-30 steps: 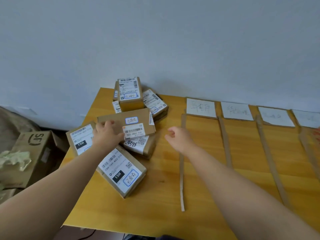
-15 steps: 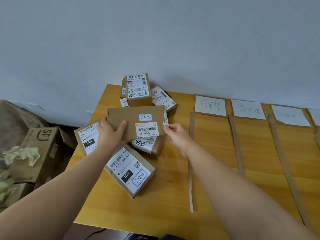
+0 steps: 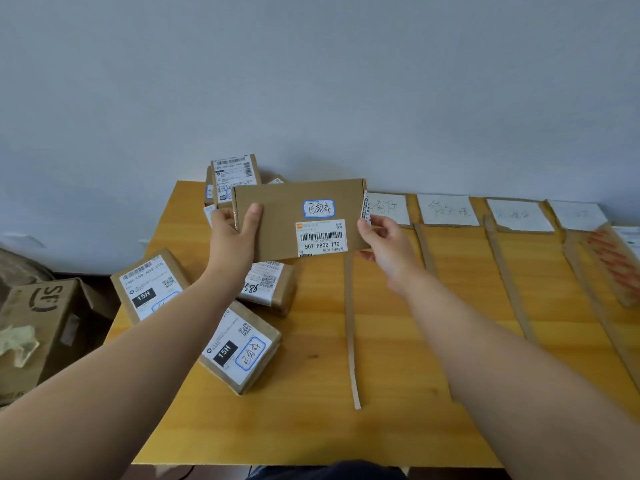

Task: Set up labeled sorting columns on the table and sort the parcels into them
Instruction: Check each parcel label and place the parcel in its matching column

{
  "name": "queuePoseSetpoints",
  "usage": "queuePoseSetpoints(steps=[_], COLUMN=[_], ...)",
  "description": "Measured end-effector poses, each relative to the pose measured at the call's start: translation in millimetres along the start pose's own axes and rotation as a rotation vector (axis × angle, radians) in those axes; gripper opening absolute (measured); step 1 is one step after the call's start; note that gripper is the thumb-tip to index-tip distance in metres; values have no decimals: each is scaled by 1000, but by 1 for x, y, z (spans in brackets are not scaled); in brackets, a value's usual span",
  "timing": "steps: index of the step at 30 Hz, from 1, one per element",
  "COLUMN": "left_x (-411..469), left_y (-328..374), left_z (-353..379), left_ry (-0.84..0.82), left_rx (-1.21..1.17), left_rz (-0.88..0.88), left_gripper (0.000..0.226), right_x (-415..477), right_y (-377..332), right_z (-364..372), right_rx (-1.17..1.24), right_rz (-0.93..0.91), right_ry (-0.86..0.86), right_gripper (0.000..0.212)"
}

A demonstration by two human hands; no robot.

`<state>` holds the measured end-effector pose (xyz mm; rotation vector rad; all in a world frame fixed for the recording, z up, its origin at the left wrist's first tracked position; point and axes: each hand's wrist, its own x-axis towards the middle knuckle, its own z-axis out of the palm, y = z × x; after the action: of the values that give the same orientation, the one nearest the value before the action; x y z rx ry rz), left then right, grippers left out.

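I hold a flat brown parcel (image 3: 287,216) tilted up above the table, its barcode label and a blue-framed handwritten sticker facing me. My left hand (image 3: 233,239) grips its left end, thumb on the front. My right hand (image 3: 386,245) holds its right end, fingers curled at the edge. Below lie several labelled parcels: one at the left edge (image 3: 149,285), one nearer me (image 3: 240,351), one under the lifted parcel (image 3: 268,284), and a stack at the back (image 3: 233,174). White label cards (image 3: 446,209) head columns split by cardboard strips (image 3: 350,327).
The wooden table (image 3: 311,427) stands against a pale wall. An open cardboard box (image 3: 38,323) with crumpled paper sits on the floor to the left. A packet with orange print (image 3: 614,261) lies at the far right edge of the table.
My left hand lifted the flat parcel off the pile and tilted it up toward me. My right hand came in and took hold of its right end.
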<state>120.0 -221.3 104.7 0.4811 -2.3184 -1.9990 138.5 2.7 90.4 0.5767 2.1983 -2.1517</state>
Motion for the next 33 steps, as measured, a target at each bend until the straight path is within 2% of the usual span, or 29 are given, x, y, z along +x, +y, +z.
queuePoseSetpoints(steps=[3, 7, 11, 17, 19, 24, 33], left_x=[-5, -12, -24, -50, -63, -104, -201], left_y=[7, 14, 21, 28, 28, 28, 25], left_z=[10, 27, 50, 91, 110, 167, 294], left_ry=[-16, -49, -81, -150, -169, -233, -324], left_rx=[1, -41, -21, 83, 112, 146, 131], left_rz=[45, 54, 84, 136, 156, 153, 100], left_gripper=[37, 46, 47, 36, 40, 49, 36], right_x=[-4, -12, -23, -51, -61, -85, -128], right_y=[-5, -6, -4, 3, 10, 22, 39], right_z=[-14, -37, -68, -127, -148, -212, -366], right_rx=[19, 22, 50, 71, 66, 93, 66], right_rz=[-7, -20, -6, -1, 12, 35, 76], right_ry=[67, 174, 276, 395, 419, 504, 602], right_gripper=[16, 6, 13, 16, 17, 11, 12])
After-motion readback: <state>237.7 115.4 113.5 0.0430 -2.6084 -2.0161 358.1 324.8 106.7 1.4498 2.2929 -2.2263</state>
